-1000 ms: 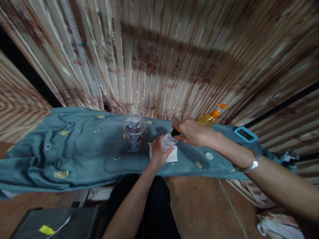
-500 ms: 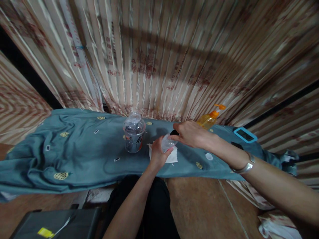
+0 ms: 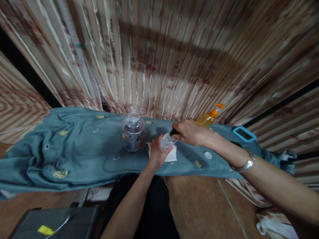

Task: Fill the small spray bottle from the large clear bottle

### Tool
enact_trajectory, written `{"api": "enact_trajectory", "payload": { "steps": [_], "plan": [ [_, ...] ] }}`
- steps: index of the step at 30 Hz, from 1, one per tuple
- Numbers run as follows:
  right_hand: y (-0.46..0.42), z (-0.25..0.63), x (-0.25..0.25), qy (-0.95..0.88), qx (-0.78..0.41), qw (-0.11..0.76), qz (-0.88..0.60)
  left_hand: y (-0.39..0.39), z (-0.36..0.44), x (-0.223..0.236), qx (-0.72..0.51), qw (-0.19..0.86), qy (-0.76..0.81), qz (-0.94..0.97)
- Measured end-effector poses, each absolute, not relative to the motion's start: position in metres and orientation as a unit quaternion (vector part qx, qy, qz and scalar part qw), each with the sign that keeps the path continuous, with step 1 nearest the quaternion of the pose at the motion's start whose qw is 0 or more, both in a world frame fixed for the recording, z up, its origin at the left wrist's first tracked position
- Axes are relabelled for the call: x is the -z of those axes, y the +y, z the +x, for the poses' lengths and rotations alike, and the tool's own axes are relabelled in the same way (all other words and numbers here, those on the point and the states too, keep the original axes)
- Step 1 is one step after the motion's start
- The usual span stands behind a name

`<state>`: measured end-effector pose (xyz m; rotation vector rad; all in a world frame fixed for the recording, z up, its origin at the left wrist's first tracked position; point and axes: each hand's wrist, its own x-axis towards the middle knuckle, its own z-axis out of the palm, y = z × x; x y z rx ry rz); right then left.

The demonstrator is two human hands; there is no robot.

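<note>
My left hand [image 3: 157,153] is wrapped round a small clear bottle [image 3: 167,141], which is tilted over a white paper tissue [image 3: 171,156] on the cloth. My right hand [image 3: 188,132] reaches across from the right, its fingers closed on a black cap [image 3: 174,132] at the bottle's upper end. Whether the cap is fixed on the bottle or loose cannot be told. Left of my hands stands a wide clear plastic bottle [image 3: 133,132] with dark and red print. Just behind my right hand is a pump bottle [image 3: 207,119] of yellow liquid with an orange top.
A teal cloth [image 3: 87,156] with pineapple prints covers the narrow table. On its right lie a blue-framed device [image 3: 244,134] and a white round disc [image 3: 207,155]. Pleated curtains [image 3: 154,59] hang close behind. A dark box [image 3: 57,222] is at lower left.
My right fingers have shifted slightly on the black cap, and more of it shows. The left hand keeps its hold on the small bottle. The view has moved a little.
</note>
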<state>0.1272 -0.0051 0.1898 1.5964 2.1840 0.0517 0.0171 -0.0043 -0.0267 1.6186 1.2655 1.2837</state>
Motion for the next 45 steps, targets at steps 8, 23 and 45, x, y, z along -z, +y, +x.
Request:
{"api": "enact_trajectory", "payload": {
  "steps": [8,23,45],
  "plan": [
    [-0.006,0.129,-0.193,0.797,-0.006,0.189,0.573,-0.005,0.016,0.022,-0.501,0.35,0.484,0.626],
    [-0.005,0.13,-0.18,0.793,0.015,0.17,0.585,-0.008,0.014,0.018,-0.492,0.373,0.476,0.626],
    [-0.029,0.167,0.016,0.641,0.205,-0.117,0.73,-0.009,0.008,0.013,-0.502,0.405,0.467,0.604]
  ]
}}
